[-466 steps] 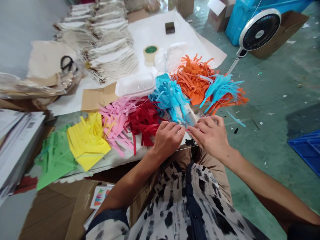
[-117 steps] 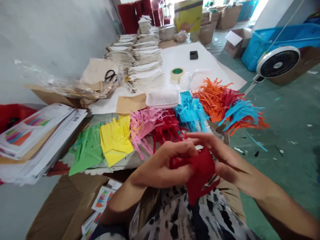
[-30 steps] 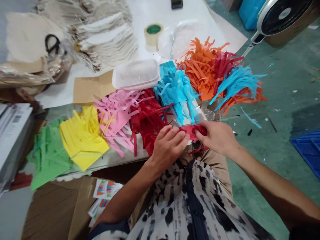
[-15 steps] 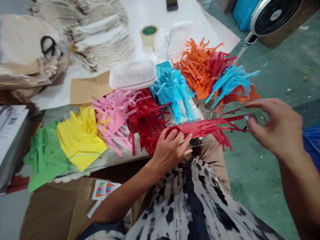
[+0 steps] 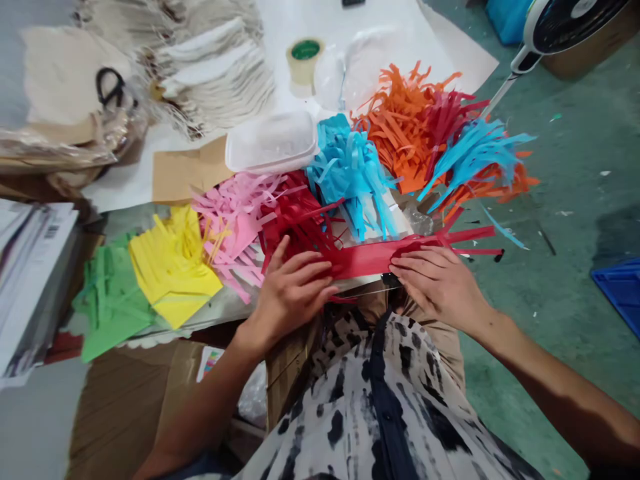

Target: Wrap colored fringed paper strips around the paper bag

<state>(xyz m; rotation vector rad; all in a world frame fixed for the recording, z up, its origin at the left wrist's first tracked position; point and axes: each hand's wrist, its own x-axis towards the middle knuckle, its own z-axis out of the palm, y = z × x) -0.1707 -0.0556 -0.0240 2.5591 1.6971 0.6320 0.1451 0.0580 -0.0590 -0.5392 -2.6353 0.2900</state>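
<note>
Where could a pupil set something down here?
The white sheet looks bare right of the clear plastic, behind the orange fringe. The brown paper left of the white tray has room too. Crowded: the near edge, from green paper to blue fringe, with the left hand and right hand on the red strip.

Red paper strip [image 5: 367, 259] (right end fringed), laid out crosswise.

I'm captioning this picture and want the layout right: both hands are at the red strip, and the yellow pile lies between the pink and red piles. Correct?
Not quite: the head view shows the yellow pile between the green pile and the pink pile. The left hand and right hand are indeed at the red strip.
</note>
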